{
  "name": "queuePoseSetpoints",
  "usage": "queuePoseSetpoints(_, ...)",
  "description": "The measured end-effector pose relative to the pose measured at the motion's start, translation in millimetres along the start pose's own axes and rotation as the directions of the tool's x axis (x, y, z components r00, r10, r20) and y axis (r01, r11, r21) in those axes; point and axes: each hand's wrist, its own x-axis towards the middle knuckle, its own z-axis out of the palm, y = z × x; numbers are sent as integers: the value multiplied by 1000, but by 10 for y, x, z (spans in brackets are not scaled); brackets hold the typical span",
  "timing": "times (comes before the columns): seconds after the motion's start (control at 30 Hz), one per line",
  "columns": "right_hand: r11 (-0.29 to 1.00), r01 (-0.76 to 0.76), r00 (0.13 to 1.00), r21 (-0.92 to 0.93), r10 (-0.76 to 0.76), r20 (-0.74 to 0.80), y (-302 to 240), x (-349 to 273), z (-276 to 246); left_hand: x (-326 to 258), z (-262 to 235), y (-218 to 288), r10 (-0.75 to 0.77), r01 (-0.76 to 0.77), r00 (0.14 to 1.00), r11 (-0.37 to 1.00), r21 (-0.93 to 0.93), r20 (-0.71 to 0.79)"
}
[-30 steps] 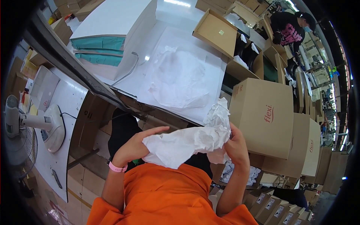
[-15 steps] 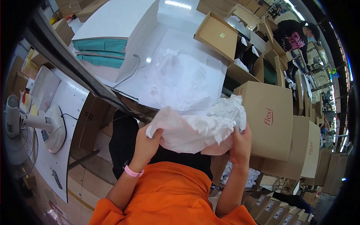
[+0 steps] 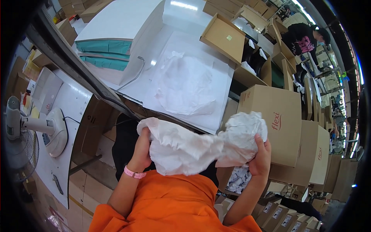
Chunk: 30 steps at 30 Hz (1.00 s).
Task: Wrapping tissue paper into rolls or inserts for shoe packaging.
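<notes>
A crumpled sheet of white tissue paper (image 3: 181, 147) is stretched between my two hands above my lap. My left hand (image 3: 142, 150), with a pink band at the wrist, pinches its left end. At the other end my right hand (image 3: 259, 157) grips a bunched wad of the paper, its fingers partly behind it. Beyond the held paper, a loose pile of wrinkled white tissue (image 3: 185, 85) lies on a stack of flat white sheets on the white table (image 3: 185, 19).
Brown cartons (image 3: 272, 120) stand on the right, below an open box of black shoes (image 3: 255, 58). A box of crumpled paper balls (image 3: 239, 178) sits by my right forearm. A metal post (image 3: 77, 65) and a fan (image 3: 54, 131) are left. A co-worker (image 3: 303, 40) bends at far right.
Both hands have moved apart and slightly outward, drawing the tissue paper out between them. The paper has come lower, nearer my lap, with its right end more bunched.
</notes>
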Motion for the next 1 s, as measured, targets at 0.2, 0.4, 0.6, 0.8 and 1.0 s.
queuePoseSetpoints(0.2, 878, 378, 926, -293, -358, 122, 146, -649, 501, -93, 70, -173, 273, -244, 943, 956, 159, -189)
queuePoseSetpoints(0.4, 601, 538, 801, -591, -146, 581, 754, -728, 1276, -394, 273, -331, -16, -42, 901, 992, 123, 434)
queuePoseSetpoints(0.6, 748, 575, 419, -330, 77, 905, 756, -569, 1190, -379, 59, -147, 218, -489, 794, 783, 384, 568)
queuePoseSetpoints(0.8, 865, 351, 723, -358, -7, 691, 626, -608, 1200, -280, 121, -358, 251, -268, 946, 961, 63, 205)
queuePoseSetpoints(1.0, 355, 853, 459, -383, -160, 874, 904, -507, 1253, -444, 314, -36, -40, 83, 972, 981, -178, 233)
